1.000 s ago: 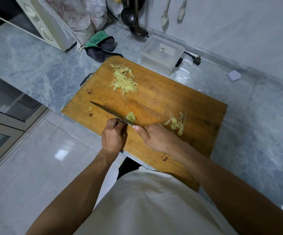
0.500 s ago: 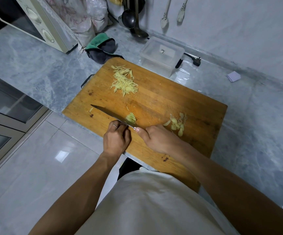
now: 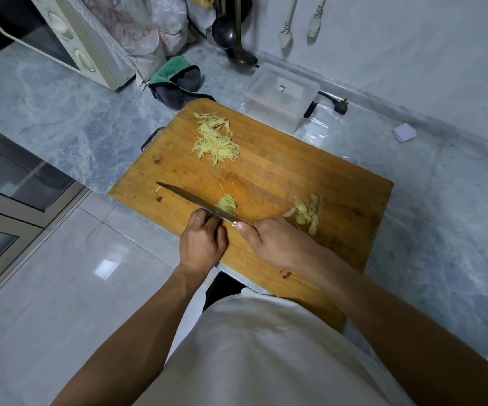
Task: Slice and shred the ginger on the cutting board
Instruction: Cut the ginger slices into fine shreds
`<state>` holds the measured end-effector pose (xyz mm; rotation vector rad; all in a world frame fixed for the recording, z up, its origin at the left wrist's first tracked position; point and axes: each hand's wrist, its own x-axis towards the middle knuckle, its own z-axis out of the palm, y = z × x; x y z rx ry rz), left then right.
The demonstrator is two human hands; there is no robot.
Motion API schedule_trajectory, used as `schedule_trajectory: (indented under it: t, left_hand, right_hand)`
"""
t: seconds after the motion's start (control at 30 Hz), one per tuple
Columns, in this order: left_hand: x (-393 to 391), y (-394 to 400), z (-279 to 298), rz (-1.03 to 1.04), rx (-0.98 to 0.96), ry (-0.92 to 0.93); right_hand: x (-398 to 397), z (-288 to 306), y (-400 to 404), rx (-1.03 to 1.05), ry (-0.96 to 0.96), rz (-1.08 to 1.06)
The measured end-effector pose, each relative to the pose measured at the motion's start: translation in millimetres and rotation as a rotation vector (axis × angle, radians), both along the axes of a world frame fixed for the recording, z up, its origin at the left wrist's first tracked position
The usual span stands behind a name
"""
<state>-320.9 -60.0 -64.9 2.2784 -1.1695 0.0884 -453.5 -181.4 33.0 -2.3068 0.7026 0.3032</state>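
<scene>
A wooden cutting board (image 3: 310, 171) lies on the marble counter. A pile of shredded ginger (image 3: 216, 140) sits at its far left, and loose ginger slices (image 3: 307, 213) lie on the right. My right hand (image 3: 281, 244) grips the handle of a knife (image 3: 187, 196), whose blade points left across the board. A small heap of fresh-cut ginger shreds (image 3: 227, 204) lies against the blade's far side. My left hand (image 3: 201, 241) has its fingers curled down at the blade's near side, over a ginger stack that they mostly hide.
A clear plastic box (image 3: 281, 93) stands just behind the board, with a black plug and cord (image 3: 335, 104) beside it. A green and grey cloth (image 3: 178, 82) lies at the board's far left corner. A microwave (image 3: 70, 45), bags and hanging ladles (image 3: 225, 33) line the back.
Both hands stay at the same spot on the board's near edge. The knife blade shifts only slightly while cutting, and the small heap beside it looks much the same.
</scene>
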Motion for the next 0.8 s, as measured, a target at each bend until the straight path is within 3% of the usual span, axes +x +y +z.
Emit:
schedule_trajectory:
  t: [0.8]
  left_hand:
    - [-0.8, 0.9, -3.4, 0.007, 0.005, 0.025]
  right_hand:
    - [6.3, 1.5, -0.4, -0.006, 0.055, 0.035]
